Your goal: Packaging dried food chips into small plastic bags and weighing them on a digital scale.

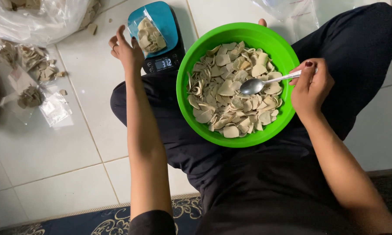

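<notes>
Green plastic, one round bowl rests on the person's lap, filled with pale beige, curled cracker chips. The right hand is clamped on the handle of one metal spoon, its scoop lying on the chips. The left hand, fingers spread apart, touches one small clear bag of chips standing on one blue-topped digital scale. Two filled bags lie on the white tiled floor to the left.

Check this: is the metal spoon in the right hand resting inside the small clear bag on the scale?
No, the metal spoon in the right hand lies over the chips in the green bowl.
</notes>
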